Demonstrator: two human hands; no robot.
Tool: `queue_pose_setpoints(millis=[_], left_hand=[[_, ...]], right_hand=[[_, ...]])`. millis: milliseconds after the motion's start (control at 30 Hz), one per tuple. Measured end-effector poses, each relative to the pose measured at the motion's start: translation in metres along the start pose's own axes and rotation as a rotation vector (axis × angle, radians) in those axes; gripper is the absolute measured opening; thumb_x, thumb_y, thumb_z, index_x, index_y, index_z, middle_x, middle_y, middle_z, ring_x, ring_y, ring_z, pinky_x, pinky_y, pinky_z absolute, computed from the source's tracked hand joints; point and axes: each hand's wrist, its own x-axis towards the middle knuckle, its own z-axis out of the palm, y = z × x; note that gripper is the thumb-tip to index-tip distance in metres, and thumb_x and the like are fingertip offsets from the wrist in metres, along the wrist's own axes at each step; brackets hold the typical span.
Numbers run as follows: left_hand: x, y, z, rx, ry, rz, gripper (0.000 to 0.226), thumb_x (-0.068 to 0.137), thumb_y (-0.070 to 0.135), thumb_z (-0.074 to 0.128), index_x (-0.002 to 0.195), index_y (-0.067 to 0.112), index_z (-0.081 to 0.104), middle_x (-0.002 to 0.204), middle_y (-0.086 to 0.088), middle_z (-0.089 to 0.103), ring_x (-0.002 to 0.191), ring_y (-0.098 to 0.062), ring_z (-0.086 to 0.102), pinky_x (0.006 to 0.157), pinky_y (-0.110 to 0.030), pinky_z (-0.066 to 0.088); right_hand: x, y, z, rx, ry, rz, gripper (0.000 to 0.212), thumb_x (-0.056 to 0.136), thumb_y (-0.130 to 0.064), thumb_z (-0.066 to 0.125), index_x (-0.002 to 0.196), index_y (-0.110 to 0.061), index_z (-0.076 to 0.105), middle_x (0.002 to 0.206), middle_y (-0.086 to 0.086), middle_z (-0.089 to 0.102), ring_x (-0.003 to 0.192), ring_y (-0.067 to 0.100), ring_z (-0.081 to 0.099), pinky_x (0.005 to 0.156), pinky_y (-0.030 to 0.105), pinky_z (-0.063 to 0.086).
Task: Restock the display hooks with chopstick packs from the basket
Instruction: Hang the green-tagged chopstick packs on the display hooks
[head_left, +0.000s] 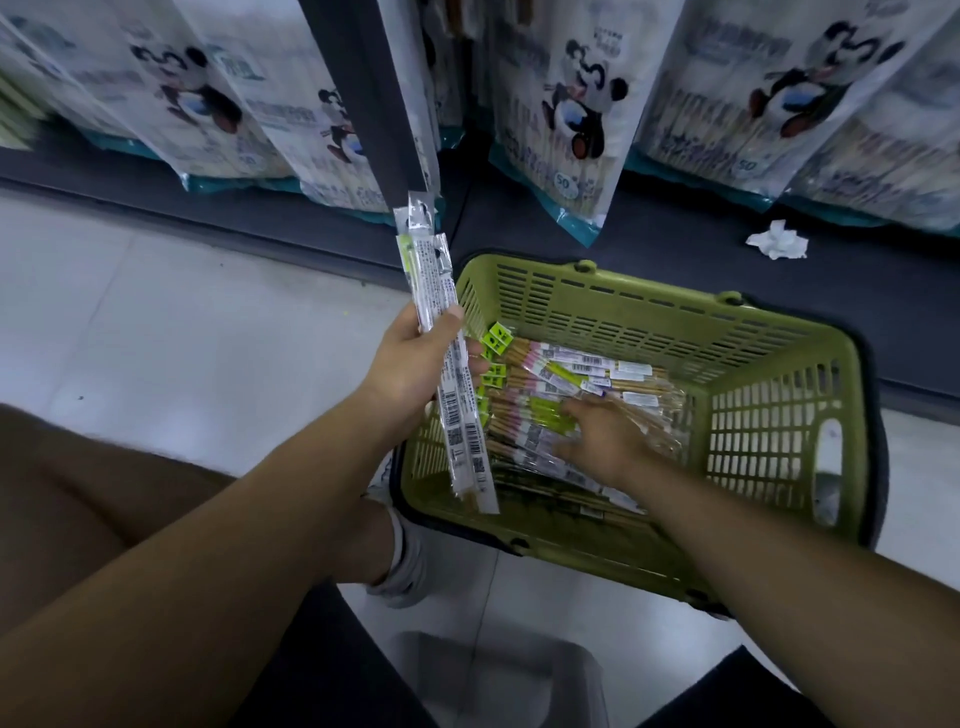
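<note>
A green plastic basket (779, 447) stands on the floor, holding several chopstick packs (582, 374) with green and white labels. My left hand (415, 364) grips a small bundle of long clear chopstick packs (441, 332) above the basket's left rim, held almost upright. My right hand (602, 436) reaches down into the basket, blurred, with its fingers spread on the loose packs there. No display hooks show in this view.
Large panda-printed bags (566, 114) hang in rows above a dark base shelf (675, 254). A dark upright post (363, 93) divides the rows. A crumpled white paper (777, 240) lies on the shelf. My knee and shoe (405, 566) are left of the basket.
</note>
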Motion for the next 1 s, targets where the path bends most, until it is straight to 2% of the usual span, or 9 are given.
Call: queue_pose_setpoints(millis=[100, 200, 333, 567, 700, 767, 833, 933, 1000], left_hand=[[0.004, -0.009, 0.0, 0.045, -0.004, 0.042, 0.011, 0.105, 0.023, 0.056, 0.112, 0.014, 0.055, 0.083, -0.011, 0.071, 0.072, -0.025, 0.072, 0.071, -0.042, 0.06], [0.009, -0.015, -0.002, 0.107, -0.019, 0.057, 0.017, 0.104, 0.026, 0.058, 0.111, 0.011, 0.056, 0.076, -0.004, 0.074, 0.074, -0.023, 0.075, 0.072, -0.039, 0.062], [0.012, -0.018, -0.003, 0.121, -0.037, 0.054, 0.017, 0.103, 0.028, 0.06, 0.107, 0.012, 0.059, 0.073, -0.003, 0.073, 0.074, -0.024, 0.075, 0.075, -0.042, 0.063], [0.012, -0.02, -0.002, 0.091, -0.05, 0.033, 0.016, 0.102, 0.029, 0.062, 0.108, 0.015, 0.059, 0.072, -0.004, 0.074, 0.073, -0.026, 0.076, 0.072, -0.041, 0.063], [0.011, -0.018, -0.002, 0.04, -0.084, -0.014, 0.013, 0.102, 0.031, 0.062, 0.11, 0.022, 0.059, 0.074, -0.006, 0.075, 0.081, -0.033, 0.077, 0.076, -0.048, 0.064], [0.01, -0.018, -0.002, 0.04, -0.09, -0.024, 0.012, 0.102, 0.032, 0.062, 0.11, 0.024, 0.059, 0.074, -0.006, 0.075, 0.081, -0.032, 0.077, 0.075, -0.047, 0.064], [0.009, -0.019, 0.0, 0.053, -0.084, -0.014, 0.011, 0.102, 0.03, 0.061, 0.109, 0.022, 0.059, 0.075, -0.004, 0.074, 0.077, -0.026, 0.076, 0.07, -0.041, 0.064], [0.008, -0.024, 0.004, 0.104, -0.034, 0.017, 0.007, 0.102, 0.029, 0.061, 0.103, 0.022, 0.061, 0.084, -0.006, 0.074, 0.073, -0.018, 0.072, 0.067, -0.035, 0.058], [0.008, -0.028, 0.007, 0.123, 0.01, 0.017, 0.01, 0.102, 0.03, 0.062, 0.095, 0.023, 0.065, 0.089, -0.009, 0.074, 0.081, -0.022, 0.072, 0.074, -0.042, 0.059]], right_hand=[[0.004, 0.0, 0.022, -0.142, 0.048, -0.011, 0.08, 0.088, -0.047, 0.073, 0.152, -0.016, 0.036, 0.156, 0.013, 0.031, 0.138, 0.036, 0.039, 0.101, 0.039, 0.045], [0.002, -0.002, 0.032, -0.258, 0.13, -0.027, 0.081, 0.084, -0.048, 0.077, 0.147, -0.017, 0.035, 0.148, 0.013, 0.032, 0.132, 0.035, 0.042, 0.092, 0.041, 0.048], [0.002, -0.002, 0.027, -0.317, 0.2, -0.02, 0.088, 0.077, -0.052, 0.081, 0.145, -0.017, 0.037, 0.137, 0.013, 0.036, 0.127, 0.034, 0.043, 0.101, 0.044, 0.045], [0.005, -0.006, 0.027, -0.365, 0.163, -0.065, 0.05, 0.094, -0.032, 0.066, 0.138, -0.015, 0.051, 0.142, 0.01, 0.053, 0.13, 0.031, 0.047, 0.103, 0.04, 0.045], [0.003, -0.004, 0.024, -0.372, 0.161, -0.063, 0.042, 0.097, -0.036, 0.062, 0.134, -0.016, 0.058, 0.13, 0.008, 0.062, 0.12, 0.029, 0.055, 0.093, 0.038, 0.052], [0.003, -0.003, 0.018, -0.31, 0.143, -0.059, 0.04, 0.096, -0.04, 0.062, 0.129, -0.017, 0.061, 0.116, 0.006, 0.065, 0.111, 0.028, 0.059, 0.083, 0.036, 0.054], [0.002, -0.005, 0.007, -0.154, 0.096, -0.056, 0.034, 0.095, -0.041, 0.064, 0.12, -0.017, 0.066, 0.089, 0.002, 0.062, 0.088, 0.024, 0.062, 0.065, 0.031, 0.051], [-0.002, -0.015, -0.012, 0.167, 0.12, -0.057, 0.017, 0.093, -0.035, 0.07, 0.087, -0.019, 0.068, 0.065, -0.004, 0.056, 0.057, 0.012, 0.052, 0.051, 0.026, 0.033], [-0.01, -0.03, -0.023, 0.355, 0.18, -0.076, 0.029, 0.093, -0.03, 0.072, 0.069, -0.024, 0.057, 0.055, -0.008, 0.052, 0.049, 0.002, 0.048, 0.045, 0.024, 0.034]])
